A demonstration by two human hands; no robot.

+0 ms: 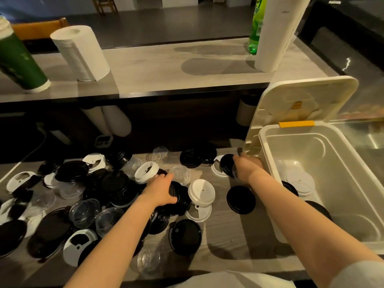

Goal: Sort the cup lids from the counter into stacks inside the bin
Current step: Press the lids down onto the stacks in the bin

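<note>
- Lids (116, 183), black, white and clear, litter the counter (224, 231); a few lie in the bin (353, 163).
- Left hand (161, 189) grips black lids; right hand (247, 167) clasps a black stack (227, 165) beside the bin.
- Green bottle (256, 28): label unreadable.

Green bottle (256, 28) top cut off; bin (340, 163) black lids (291, 188) part-hidden behind rt forearm (291, 206).

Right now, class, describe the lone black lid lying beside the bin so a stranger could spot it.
Find the open white bin at the right end of the counter. Just left of it, below the right hand in the picture, lies a flat black lid. Unlike the heaped lids further left, it sits alone on bare wood.
</note>
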